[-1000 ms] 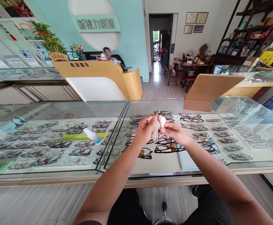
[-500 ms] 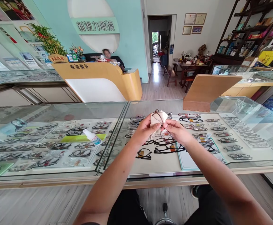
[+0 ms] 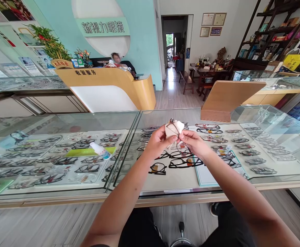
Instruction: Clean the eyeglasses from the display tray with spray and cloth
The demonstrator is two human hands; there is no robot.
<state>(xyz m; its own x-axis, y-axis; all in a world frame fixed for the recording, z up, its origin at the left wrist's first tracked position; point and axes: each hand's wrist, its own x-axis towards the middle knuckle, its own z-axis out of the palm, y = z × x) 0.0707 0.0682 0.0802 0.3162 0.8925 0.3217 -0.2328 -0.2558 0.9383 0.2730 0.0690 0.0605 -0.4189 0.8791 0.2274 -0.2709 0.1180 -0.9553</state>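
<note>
Above the glass display case, my left hand (image 3: pixel 159 141) is closed on a pale cleaning cloth (image 3: pixel 172 128) with a zigzag edge. The cloth is folded over part of a pair of thin-rimmed eyeglasses (image 3: pixel 172 120), whose dark rim shows along it. Close beside, my right hand (image 3: pixel 192 142) pinches the eyeglasses between thumb and fingers, near the cloth's lower right edge. A thin part of the frame hangs below the fingertips. The cloth and my fingers hide most of the lenses. Left of my hands, a white spray bottle (image 3: pixel 100 151) with a blue label lies on the glass top.
Several rows of eyeglasses (image 3: pixel 186 162) lie inside the glass display case (image 3: pixel 150 194). A wooden-backed stand (image 3: pixel 232 99) is on its far right part. Beyond is a curved wooden counter (image 3: pixel 101 80) with a person (image 3: pixel 117 60) behind it. A wooden bench (image 3: pixel 186 82) stands near the doorway.
The view has shifted slightly. Both hands keep their grip in nearly the same place; the cloth's lower part is tucked a little differently under the fingers.
</note>
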